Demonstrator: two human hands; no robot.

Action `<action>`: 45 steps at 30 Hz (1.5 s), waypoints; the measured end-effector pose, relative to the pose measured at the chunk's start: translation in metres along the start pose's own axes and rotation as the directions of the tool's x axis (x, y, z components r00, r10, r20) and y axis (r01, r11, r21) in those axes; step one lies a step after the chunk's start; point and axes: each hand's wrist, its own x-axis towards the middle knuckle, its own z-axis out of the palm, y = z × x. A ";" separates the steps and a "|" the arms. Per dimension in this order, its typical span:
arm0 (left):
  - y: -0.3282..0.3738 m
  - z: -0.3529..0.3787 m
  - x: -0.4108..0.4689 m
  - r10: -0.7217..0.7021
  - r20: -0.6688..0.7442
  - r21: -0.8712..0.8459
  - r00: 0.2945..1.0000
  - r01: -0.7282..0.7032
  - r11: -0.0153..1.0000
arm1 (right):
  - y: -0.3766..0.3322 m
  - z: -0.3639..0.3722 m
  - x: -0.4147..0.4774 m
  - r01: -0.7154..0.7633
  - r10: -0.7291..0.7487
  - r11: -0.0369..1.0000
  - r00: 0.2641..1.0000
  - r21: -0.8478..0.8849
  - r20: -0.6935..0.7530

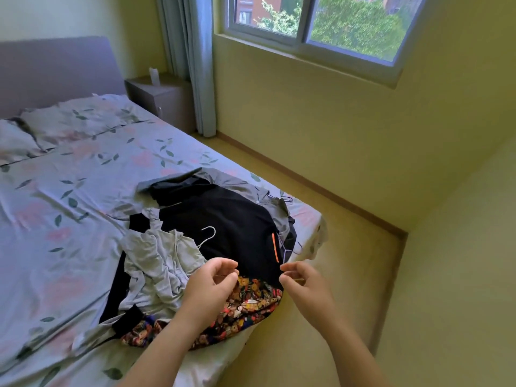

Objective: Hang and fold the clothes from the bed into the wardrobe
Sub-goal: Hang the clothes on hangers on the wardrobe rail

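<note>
black top [223, 219] half-hiding patterned garment [251, 303], fingers' [223, 265] hold unclear

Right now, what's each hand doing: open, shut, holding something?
Left hand: loosely curled above the clothes, holding nothing visible.
Right hand: fingertips by the black top; grip cannot be told.

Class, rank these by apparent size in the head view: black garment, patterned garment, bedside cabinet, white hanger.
1. black garment
2. patterned garment and bedside cabinet: alike, cabinet farther away, so unranked
3. white hanger, only partly showing
</note>
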 end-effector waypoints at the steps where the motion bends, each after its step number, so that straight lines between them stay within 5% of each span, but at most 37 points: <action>1: -0.001 0.001 0.008 -0.011 -0.007 -0.006 1.000 0.011 1.000 | 0.000 0.001 0.011 -0.006 0.006 1.000 1.000 0.003 0.017; 10: -0.015 0.019 0.088 -0.154 -0.161 0.011 0.975 0.158 0.987 | 0.001 -0.002 0.136 0.022 -0.007 0.997 0.977 -0.067 0.215; 21: -0.046 0.053 0.175 -0.379 -0.356 -0.003 0.854 0.405 0.914 | 0.008 0.000 0.287 0.054 0.016 0.988 0.893 -0.143 0.450; 34: -0.186 0.057 0.250 -0.629 -0.333 0.029 0.703 0.674 0.738 | 0.073 0.077 0.332 -0.015 0.136 0.972 0.850 -0.233 0.509; 45: -0.284 0.079 0.301 -0.687 -0.339 0.150 0.643 0.758 0.635 | 0.122 0.133 0.372 -0.058 0.197 0.962 0.826 -0.267 0.529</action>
